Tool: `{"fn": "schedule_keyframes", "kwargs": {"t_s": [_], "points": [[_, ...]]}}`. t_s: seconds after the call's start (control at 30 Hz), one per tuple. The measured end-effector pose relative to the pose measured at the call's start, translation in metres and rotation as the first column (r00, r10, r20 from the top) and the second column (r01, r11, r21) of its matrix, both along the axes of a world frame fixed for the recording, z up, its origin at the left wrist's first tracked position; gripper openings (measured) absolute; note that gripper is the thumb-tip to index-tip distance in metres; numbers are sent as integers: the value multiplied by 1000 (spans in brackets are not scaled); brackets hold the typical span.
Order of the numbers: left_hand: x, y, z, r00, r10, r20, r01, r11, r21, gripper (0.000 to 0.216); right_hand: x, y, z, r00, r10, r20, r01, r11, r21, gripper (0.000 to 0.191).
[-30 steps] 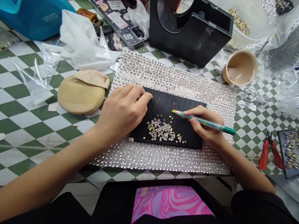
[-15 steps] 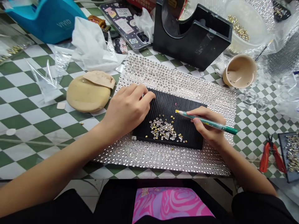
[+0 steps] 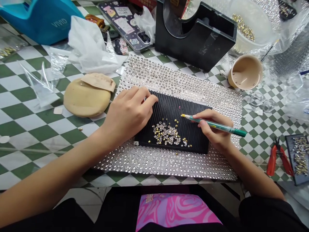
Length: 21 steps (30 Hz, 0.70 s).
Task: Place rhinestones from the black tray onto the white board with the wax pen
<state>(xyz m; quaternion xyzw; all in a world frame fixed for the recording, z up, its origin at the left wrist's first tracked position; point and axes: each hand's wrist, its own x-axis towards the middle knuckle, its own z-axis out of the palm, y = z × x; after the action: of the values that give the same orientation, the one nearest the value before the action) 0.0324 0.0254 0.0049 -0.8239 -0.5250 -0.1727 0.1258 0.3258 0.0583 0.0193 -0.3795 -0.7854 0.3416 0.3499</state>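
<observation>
My right hand (image 3: pixel 215 129) pinches a teal and green pencil (image 3: pixel 212 123), its yellow tip low over a black ribbed tray (image 3: pixel 193 111). A small stone seems to sit at that tip. Several clear and gold rhinestones (image 3: pixel 166 133) lie in a loose heap on the tray's near part. My left hand (image 3: pixel 131 111) is closed at the tray's left end, fingers curled; a speck of red shows between them, but what they hold is hidden. Under the tray lies a silvery sheet (image 3: pixel 149 72) studded with rows of stones.
A round tan pad (image 3: pixel 85 100) lies left of the sheet. Behind stand a black tape dispenser (image 3: pixel 193 42) and a blue holder (image 3: pixel 45 22). On the right are a beige cup (image 3: pixel 245 72), red-handled pliers (image 3: pixel 278 158) and another ribbed tray (image 3: pixel 292 164) with stones.
The view has shifted slightly, so most things sit a little further left. Both hands keep nearly the same pose, and the pencil tip stays over the tray.
</observation>
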Motion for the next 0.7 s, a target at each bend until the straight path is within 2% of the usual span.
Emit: {"fn": "schedule_keyframes", "kwargs": {"t_s": [0.13, 0.27, 0.43, 0.53, 0.7], "points": [[1, -2, 4, 1000, 1, -18, -1, 1000, 8, 23, 2, -1, -3, 993, -59, -100, 59, 998, 1, 15], [-1, -2, 1, 999, -7, 35, 7, 1000, 3, 23, 7, 2, -4, 976, -127, -178, 128, 992, -2, 14], [-2, -2, -1, 1000, -3, -23, 3, 1000, 2, 22, 20, 22, -3, 939, -238, -248, 270, 957, 102, 11], [-2, -3, 1, 999, 0, -36, 1, 1000, 4, 21, 26, 34, -7, 931, -281, -231, 318, 938, 141, 11], [-3, -3, 4, 1000, -14, 9, 14, 999, -33, 21, 30, 40, -17, 945, -296, -141, 319, 928, 194, 12]]}}
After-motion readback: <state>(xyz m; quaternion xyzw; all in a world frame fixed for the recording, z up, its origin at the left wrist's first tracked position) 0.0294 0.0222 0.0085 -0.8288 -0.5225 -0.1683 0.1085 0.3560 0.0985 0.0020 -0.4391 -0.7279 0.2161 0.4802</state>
